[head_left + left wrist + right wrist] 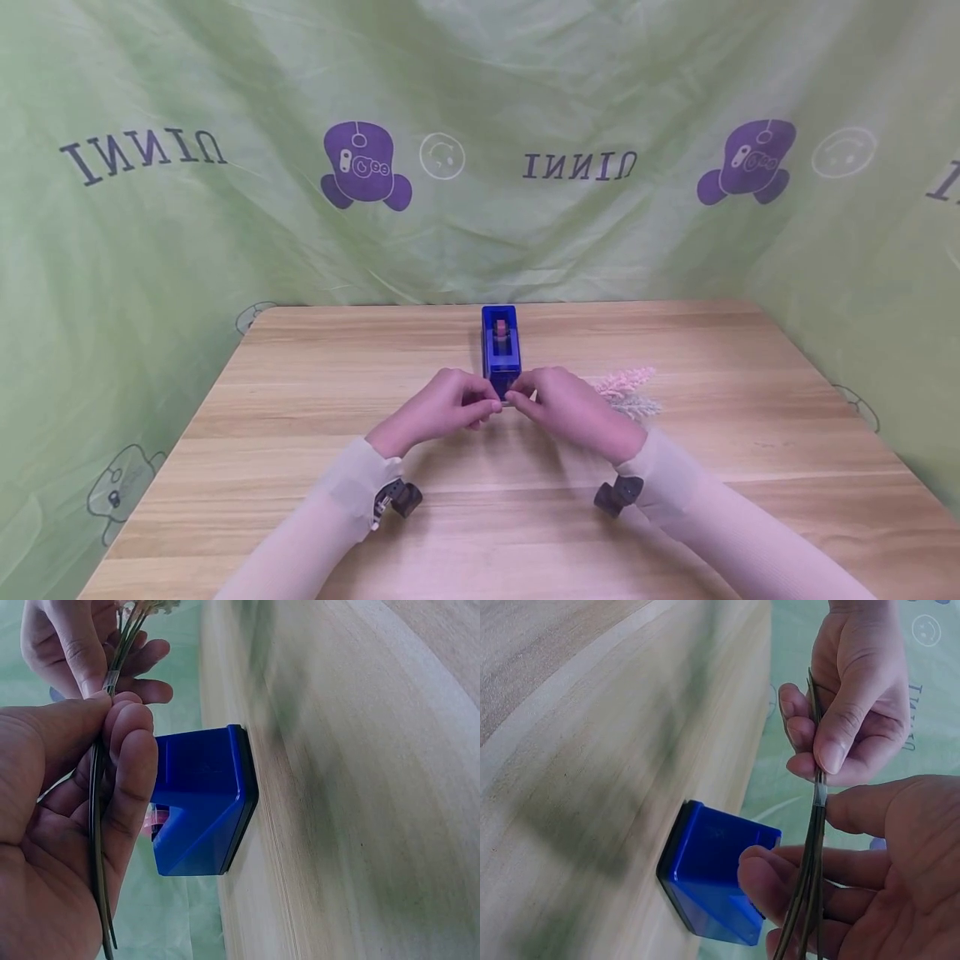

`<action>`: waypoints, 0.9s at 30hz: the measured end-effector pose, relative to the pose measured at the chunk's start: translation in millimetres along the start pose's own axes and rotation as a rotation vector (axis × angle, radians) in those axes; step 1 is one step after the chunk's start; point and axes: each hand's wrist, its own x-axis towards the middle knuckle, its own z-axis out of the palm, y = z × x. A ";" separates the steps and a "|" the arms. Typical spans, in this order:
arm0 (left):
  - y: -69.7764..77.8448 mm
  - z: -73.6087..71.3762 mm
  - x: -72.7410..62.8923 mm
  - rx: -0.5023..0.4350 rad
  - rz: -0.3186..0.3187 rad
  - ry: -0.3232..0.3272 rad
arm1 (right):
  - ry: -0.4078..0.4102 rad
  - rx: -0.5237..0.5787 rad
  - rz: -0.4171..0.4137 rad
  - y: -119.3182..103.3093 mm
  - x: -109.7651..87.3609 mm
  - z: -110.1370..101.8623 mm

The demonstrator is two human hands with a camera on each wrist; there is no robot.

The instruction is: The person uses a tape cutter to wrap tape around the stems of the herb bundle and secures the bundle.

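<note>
A small bunch of artificial flowers, with a pink spray (626, 382) and a pale grey one (637, 406), is held above the table between both hands. My left hand (438, 410) pinches its thin dark green stems (96, 825) between thumb and fingers, the stem ends running down over the palm. On the flower side, my right hand (577, 414) pinches the same stems, its thumb tip at a strip of clear tape (820, 795) around them. Just beyond the fingers stands a blue tape dispenser (501, 346) with a pinkish roll inside.
The wood-grain table (315, 350) carries the dispenser near its far side. Behind it hangs a green curtain (480, 242) printed with purple bears and lettering. Dark wrist cameras (405, 498) sit at both cuffs, below the hands.
</note>
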 end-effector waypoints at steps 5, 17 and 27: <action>-0.3 1.0 0.3 0.006 -0.005 -0.001 | 0.004 -0.028 0.041 0.0 -1.3 -1.4; 1.0 -0.4 0.4 0.033 0.006 0.004 | -0.035 0.071 -0.122 4.4 -6.1 -7.9; 1.9 0.9 0.6 0.016 -0.017 0.004 | -0.100 0.101 -0.121 8.1 -3.9 -6.9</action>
